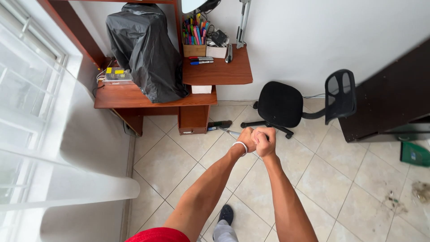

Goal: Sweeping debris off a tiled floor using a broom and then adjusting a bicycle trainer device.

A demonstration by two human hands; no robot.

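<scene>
Both arms stretch out over the tiled floor [179,161], and the two hands meet side by side in the middle of the view. The left hand [246,138] and the right hand [265,140] both wrap a slim broom handle [231,132], their fingers [264,133] curled tight and pressed together around it, the knuckles of the two hands touching. A white band sits on the left wrist. Only a short pale stretch of the handle shows beyond the hands, running up and to the left toward the broom head [219,124], a dark brush that lies on the floor just beside the foot of the desk's small drawer unit [193,119].

Farther off, the wooden desk fills the far left corner; its tabletop [219,71] carries a box of coloured pens [194,36] and a few markers, and a large shape under black plastic [145,49] stands on the lower level to the left. A black swivel chair [286,105] stands just right of the broom head, near the far wall. A dark cabinet [389,94] fills the right edge, and some debris [419,192] lies on the tiles near it. White curtains [49,148] hang along the left side. A dark shoe [226,214] shows at the near edge, below the arms.
</scene>
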